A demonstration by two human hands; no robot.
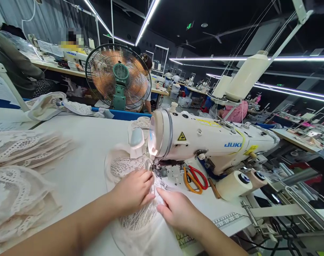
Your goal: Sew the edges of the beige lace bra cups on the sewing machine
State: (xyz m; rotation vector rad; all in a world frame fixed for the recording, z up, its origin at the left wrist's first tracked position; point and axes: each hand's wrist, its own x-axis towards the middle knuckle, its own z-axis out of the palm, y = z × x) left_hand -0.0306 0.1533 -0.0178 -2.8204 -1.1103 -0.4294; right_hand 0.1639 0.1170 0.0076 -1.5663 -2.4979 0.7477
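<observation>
1. Far left of the table (79,170): a stack of lace pieces (15,177) lies fanned out, well apart from the needle. Whether these are finished or waiting cannot be told from the view.

2. Left hand (133,192): lies flat, palm down, on the lace piece (124,167) now under the machine. The fingers are pressed together and point toward the needle area; nothing is pinched, the hand simply presses the fabric to the bed.

3. Lace piece: spread from behind the machine head forward to the table edge, its middle running under the presser foot (155,172). Part lies beyond the foot and part lies near the person, so the seam is judged to be part-way along, with the nearer portion not yet through.

4. Right hand (178,209): rests on the same lace piece, just beside the left hand, thumb and fingers spread and flat. It grips nothing; it steadies the fabric's near edge.

5. Sewing machine (212,142): its lamp is lit over the needle. Whether the needle is running cannot be told.

6. Right of the needle: scissors (195,179) with orange and red handles lie unused on the bed, and thread cones (232,185) lie beside them.

7. Background: a fan (118,76) stands behind the table; other work stations are visible beyond.
</observation>
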